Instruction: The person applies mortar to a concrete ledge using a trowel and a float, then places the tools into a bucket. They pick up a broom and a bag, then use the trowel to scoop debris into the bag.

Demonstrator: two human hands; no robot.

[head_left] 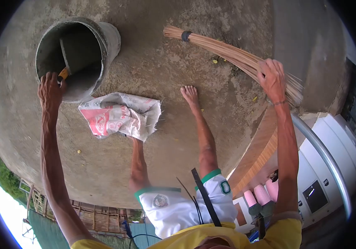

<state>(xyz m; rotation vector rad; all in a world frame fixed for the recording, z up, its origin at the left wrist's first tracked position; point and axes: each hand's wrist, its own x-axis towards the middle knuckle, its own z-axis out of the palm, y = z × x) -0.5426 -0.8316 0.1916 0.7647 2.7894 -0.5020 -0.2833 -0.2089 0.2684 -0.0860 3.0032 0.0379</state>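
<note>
At the near rim of a cement-smeared bucket [110,41], my left hand [51,92] is closed around the end of a tool with a yellow-and-black handle [63,74]. A thin pale strip in line with this handle reaches into the bucket; I cannot make out the tool's kind. The bucket lies with its opening facing me. On the right, my right hand [271,79] has its fingers wrapped around a stick broom [232,56], near the loose ends of its sticks. A dark band binds the broom's far end. A printed woven sack [122,114] lies crumpled beside the bucket, covering one foot.
My other bare foot [191,96] rests on the rough concrete floor [165,74]. A metal pipe [325,151] curves past a white vehicle [331,141] at right. Pink cylinders [263,194] stand near a wooden board [252,164]. A bamboo fence [92,216] is behind, lower left.
</note>
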